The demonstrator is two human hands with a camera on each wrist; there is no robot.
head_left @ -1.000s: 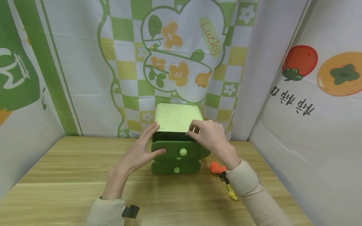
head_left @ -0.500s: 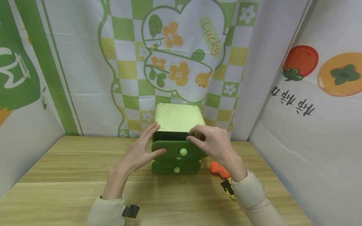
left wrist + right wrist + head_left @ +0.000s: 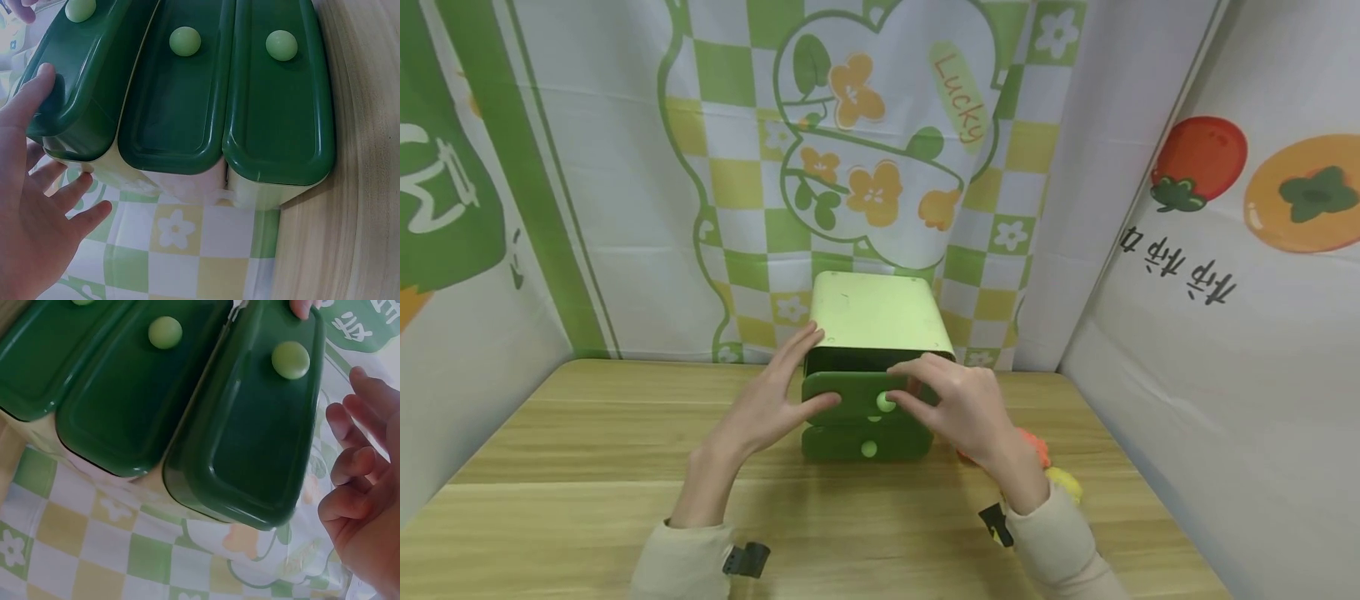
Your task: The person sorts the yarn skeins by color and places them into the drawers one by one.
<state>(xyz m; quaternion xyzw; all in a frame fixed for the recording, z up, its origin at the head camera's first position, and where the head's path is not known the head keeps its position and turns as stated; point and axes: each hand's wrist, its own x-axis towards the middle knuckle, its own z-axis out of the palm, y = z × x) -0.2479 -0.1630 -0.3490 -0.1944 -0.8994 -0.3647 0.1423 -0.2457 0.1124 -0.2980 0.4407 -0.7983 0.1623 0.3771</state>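
Observation:
A small three-drawer chest with a pale green top [image 3: 876, 308] and dark green fronts stands at the back of the table. Its top drawer [image 3: 850, 387] is pulled partly out, leaving a dark gap under the top. My left hand [image 3: 763, 408] rests at the chest's upper left edge with straight fingers, its thumb on the top drawer front. My right hand [image 3: 966, 408] is at that drawer's right side, fingers bent loosely, thumb overlapping the pale round knob [image 3: 885, 402] in the head view. In the right wrist view it stands apart from the drawer front [image 3: 256, 437], holding nothing.
Bundles of orange yarn [image 3: 1036, 446] and yellow yarn [image 3: 1063, 483] lie on the wooden table [image 3: 850, 533], partly hidden behind my right forearm. Printed cloth walls [image 3: 865, 192] enclose the back and both sides. The middle drawer [image 3: 181, 94] and bottom drawer [image 3: 278, 100] are closed.
From the drawer opening below the chest's top, my right hand has come down in front of the top drawer near its knob. My left hand has kept its place.

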